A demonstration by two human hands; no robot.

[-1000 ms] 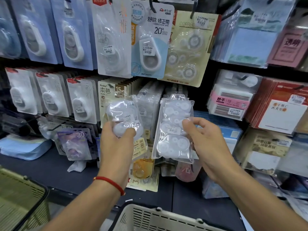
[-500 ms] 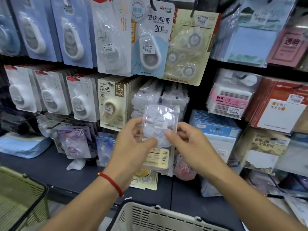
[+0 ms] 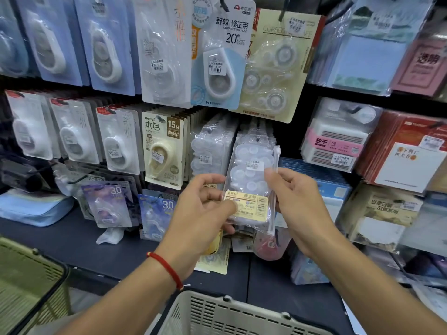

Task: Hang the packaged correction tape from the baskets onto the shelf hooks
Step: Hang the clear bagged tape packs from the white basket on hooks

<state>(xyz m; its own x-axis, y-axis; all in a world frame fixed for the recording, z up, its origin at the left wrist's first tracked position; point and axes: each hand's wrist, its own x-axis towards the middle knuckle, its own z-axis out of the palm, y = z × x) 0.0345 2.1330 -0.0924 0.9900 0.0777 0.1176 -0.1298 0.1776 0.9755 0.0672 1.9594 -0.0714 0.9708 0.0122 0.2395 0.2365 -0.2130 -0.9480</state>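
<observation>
From the head view, the left hand (image 3: 205, 209) and right hand (image 3: 294, 201) pinched a clear correction tape pack (image 3: 251, 187) with their fingers, just before the hook row (image 3: 256, 139) (hook itself unclear). The slippery film could miss the hook and drop.

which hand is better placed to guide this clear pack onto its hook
Right, probably. The right hand pinches the clear pack high on its edge, nearer the hang hole; the left hand holds only the bottom label.

Both hands raised: L hand (image 3: 203, 209), R hand (image 3: 297, 204), fingers pinched.
</observation>
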